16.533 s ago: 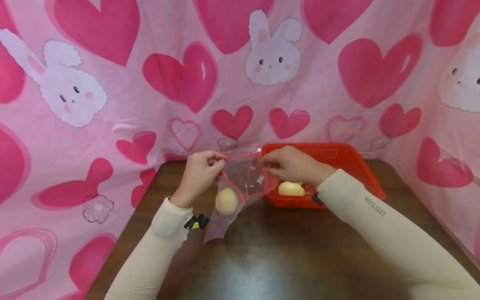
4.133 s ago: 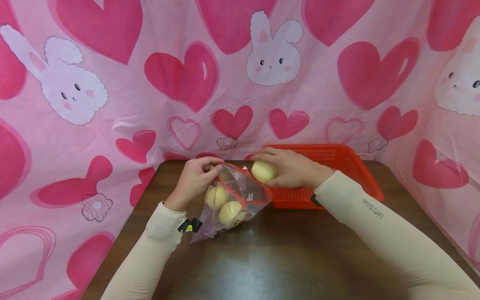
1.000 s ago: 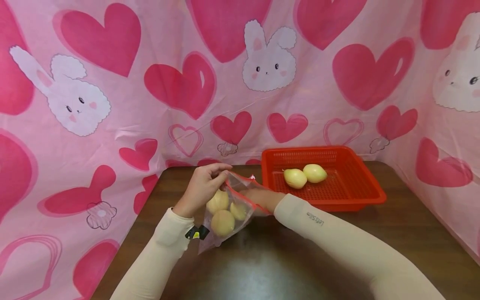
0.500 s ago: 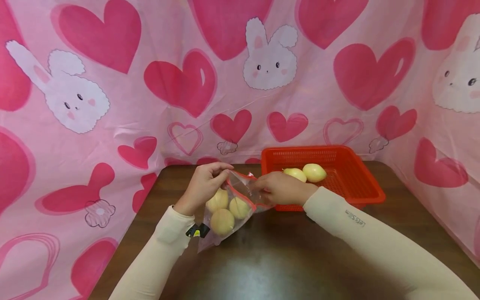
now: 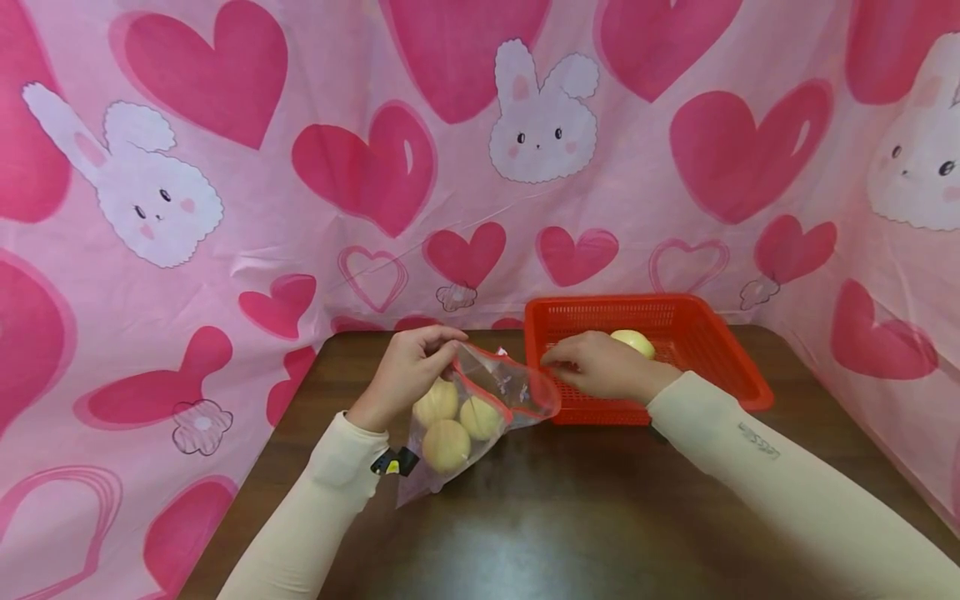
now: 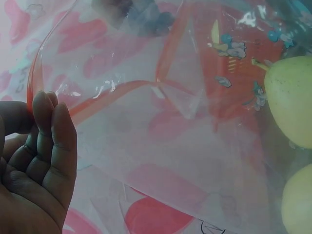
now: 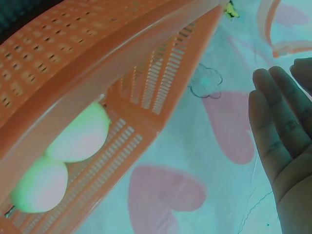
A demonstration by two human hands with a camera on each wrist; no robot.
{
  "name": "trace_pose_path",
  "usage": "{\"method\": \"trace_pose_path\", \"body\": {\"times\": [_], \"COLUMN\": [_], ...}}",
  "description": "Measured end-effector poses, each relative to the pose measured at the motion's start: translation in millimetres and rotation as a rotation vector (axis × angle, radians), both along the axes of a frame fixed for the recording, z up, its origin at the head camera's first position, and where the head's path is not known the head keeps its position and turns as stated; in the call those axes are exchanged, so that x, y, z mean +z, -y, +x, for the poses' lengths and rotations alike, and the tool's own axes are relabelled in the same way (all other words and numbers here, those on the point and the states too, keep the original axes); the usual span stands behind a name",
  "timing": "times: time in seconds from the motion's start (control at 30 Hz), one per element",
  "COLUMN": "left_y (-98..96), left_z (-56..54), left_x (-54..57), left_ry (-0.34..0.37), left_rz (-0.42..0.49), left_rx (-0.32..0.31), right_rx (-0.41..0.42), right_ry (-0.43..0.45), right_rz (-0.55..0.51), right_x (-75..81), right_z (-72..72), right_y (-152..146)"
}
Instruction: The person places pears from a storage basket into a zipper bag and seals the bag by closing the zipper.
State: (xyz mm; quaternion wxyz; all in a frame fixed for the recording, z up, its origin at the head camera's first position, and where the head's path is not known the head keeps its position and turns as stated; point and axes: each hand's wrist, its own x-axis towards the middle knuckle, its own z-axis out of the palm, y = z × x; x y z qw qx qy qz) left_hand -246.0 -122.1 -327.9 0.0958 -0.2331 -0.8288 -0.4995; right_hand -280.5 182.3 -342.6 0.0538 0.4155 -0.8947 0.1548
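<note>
My left hand [image 5: 408,375] pinches the rim of a clear zip bag [image 5: 465,454] with a red edge, keeping its mouth apart. Inside the bag sit 3 pale yellow pears [image 5: 447,445]; two of them show at the right edge of the left wrist view, one pear [image 6: 295,102] with its stem up. My right hand [image 5: 603,367] hovers over the near left side of the red basket [image 5: 712,406], fingers loosely bent and holding nothing. Two pears [image 7: 80,134] lie side by side in the basket in the right wrist view; in the head view the hand hides one of them.
The basket has slotted walls and stands on a dark wooden table [image 5: 555,517] at the back right. Behind and beside the table hangs a pink cloth [image 5: 450,192] with hearts and rabbits.
Since the oldest frame the pears in the bag have gone from one to 3. Over the last second my right hand has come out of the bag, without a pear, and moved right to the basket.
</note>
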Motion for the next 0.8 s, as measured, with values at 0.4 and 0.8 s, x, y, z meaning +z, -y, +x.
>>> {"method": "trace_pose_path", "body": {"times": [0.4,0.8], "left_y": [4.0,4.7], "left_z": [-0.6,-0.9], "left_x": [-0.9,-0.1], "left_ry": [-0.007,-0.036], "left_rz": [0.002,-0.028], "left_rx": [-0.011,-0.016], "right_rx": [-0.113,-0.144], "right_ry": [0.039,0.101], "right_rz": [0.064,0.121], "right_x": [8.6,10.1], "right_z": [-5.3,-32.7], "right_y": [-33.5,-46.0]}}
